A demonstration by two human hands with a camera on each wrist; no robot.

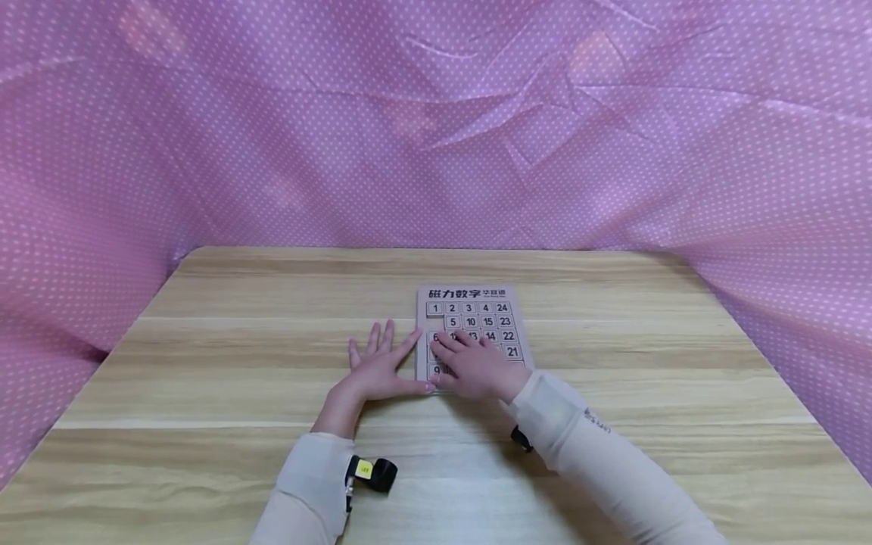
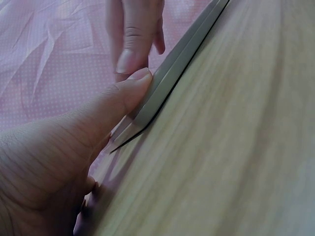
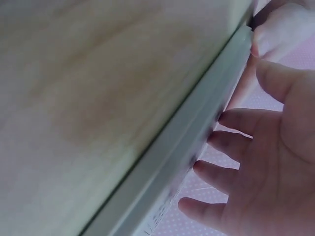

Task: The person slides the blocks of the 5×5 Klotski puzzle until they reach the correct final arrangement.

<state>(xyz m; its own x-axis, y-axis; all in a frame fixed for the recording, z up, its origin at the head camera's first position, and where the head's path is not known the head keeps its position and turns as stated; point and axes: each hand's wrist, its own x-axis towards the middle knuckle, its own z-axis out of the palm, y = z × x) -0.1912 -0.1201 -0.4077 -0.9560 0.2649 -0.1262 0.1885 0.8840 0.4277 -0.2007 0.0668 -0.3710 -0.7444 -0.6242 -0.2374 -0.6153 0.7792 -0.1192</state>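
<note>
A number sliding puzzle [image 1: 421, 318] with a pale frame lies flat on the table. Its top row reads 1, 2, 3, 4, 24, and a gap shows left of the tile 5 [image 1: 453, 322]. My left hand [image 1: 378, 372] spreads its fingers beside the frame, the thumb touching the near left corner and the index fingertip at the left edge. Over the lower left tiles lies my right hand [image 1: 479, 371], fingers extended onto them, covering several numbers. In the right wrist view its fingertips [image 3: 203, 166] meet the puzzle's face.
The wood-grain table [image 1: 225, 363] extends around the puzzle on all sides. Pink dotted cloth [image 1: 341, 151] hangs behind it and along both sides. A small black camera [image 1: 384, 475] is strapped to the left wrist, over a pale sleeve [image 1: 300, 484].
</note>
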